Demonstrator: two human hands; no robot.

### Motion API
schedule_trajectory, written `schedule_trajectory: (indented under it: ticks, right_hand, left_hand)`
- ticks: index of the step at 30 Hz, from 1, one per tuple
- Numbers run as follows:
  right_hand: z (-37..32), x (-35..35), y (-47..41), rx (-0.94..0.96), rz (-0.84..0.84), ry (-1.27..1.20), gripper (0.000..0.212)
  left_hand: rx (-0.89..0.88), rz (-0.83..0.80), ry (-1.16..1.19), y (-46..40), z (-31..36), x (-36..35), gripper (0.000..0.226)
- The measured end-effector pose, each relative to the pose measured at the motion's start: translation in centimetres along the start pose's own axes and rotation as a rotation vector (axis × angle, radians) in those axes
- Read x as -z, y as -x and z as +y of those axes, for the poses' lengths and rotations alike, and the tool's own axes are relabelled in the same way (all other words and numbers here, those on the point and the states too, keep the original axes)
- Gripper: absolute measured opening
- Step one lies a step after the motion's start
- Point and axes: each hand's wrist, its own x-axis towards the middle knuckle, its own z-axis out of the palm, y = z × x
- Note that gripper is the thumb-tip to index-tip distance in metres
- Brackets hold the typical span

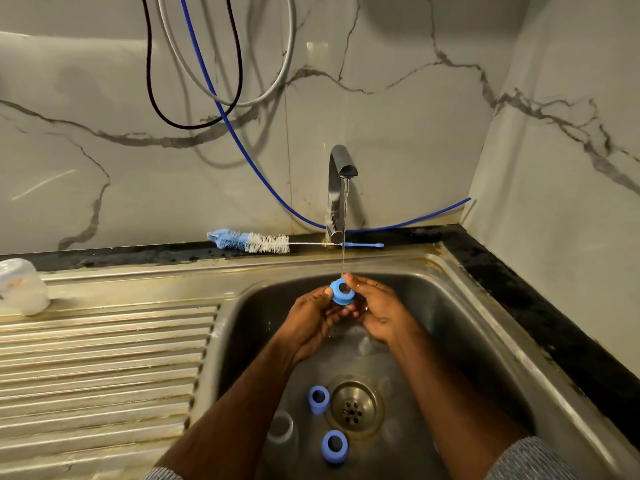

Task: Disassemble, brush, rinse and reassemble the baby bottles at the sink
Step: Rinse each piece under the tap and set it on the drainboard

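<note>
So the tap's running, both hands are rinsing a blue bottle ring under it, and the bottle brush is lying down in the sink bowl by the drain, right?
Not quite. The head view shows the bottle brush lying on the ledge behind the sink, beside the tap. The rest holds: water runs, and the left hand and right hand hold the blue bottle ring under it.

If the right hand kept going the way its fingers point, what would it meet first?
The right hand points up and left at the blue ring its fingertips already touch, under the water stream. Beyond it, probably the left hand; depth is unclear.
</note>
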Motion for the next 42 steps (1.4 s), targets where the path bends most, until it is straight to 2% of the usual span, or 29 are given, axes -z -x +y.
schedule_trajectory:
  ticks: [4, 7, 10, 14, 18, 24, 28, 32, 34, 37, 42]
  right_hand:
    - [-0.3, 1.1, -0.1, 0.011, -0.099, 0.044, 0.015]
    - [-0.5, 1.4, 0.2, 0.030, -0.164, 0.148, 0.030]
    - [0.0, 0.6, 0.3, 0.107, -0.116, 0.261, 0.043]
    - [0.7, -0.3, 0.2, 0.134, -0.014, 0.218, 0.039]
    - [1.3, -0.5, 0.2, 0.172, 0.088, 0.301, 0.038]
    - [1.7, -1.6, -0.4, 0.216, 0.219, 0.243, 0.025]
    - [1.7, -0.6, -0.9, 0.161, 0.174, 0.321, 0.020]
    - [1.2, 0.6, -1.2, 0.083, 0.056, 0.268, 0.009]
    - [1.0, 0.9, -1.3, 0.078, 0.023, 0.220, 0.012]
    - [1.2, 0.7, -1.1, 0.099, 0.017, 0.187, 0.016]
    - [1.3, -0.2, -0.7, 0.081, 0.071, 0.229, 0.019]
  left_hand:
    - [0.048, 0.051, 0.045, -0.2, -0.1, 0.1, 0.035]
    - [0.057, 0.106, 0.050, -0.5, -0.3, 0.5, 0.034]
    - [0.035, 0.136, 0.030, -0.8, -0.5, 0.8, 0.035]
    - [-0.020, 0.112, 0.012, -0.7, -0.8, 0.6, 0.035]
    - [-0.031, 0.080, -0.033, -0.9, -1.1, 0.5, 0.031]
    - [-0.023, 0.066, 0.036, -0.5, -1.1, 0.2, 0.034]
    - [0.017, 0.095, 0.029, -0.7, -1.5, 0.2, 0.035]
    - [0.038, 0.107, 0.044, -1.0, -1.4, 0.5, 0.035]
    - [0.044, 0.076, 0.059, -1.0, -1.5, 0.6, 0.032]
    - [-0.014, 0.020, -0.028, -1.2, -1.7, 0.7, 0.032]
    - [-0.244, 0.042, -0.411, -1.4, -1.9, 1.7, 0.035]
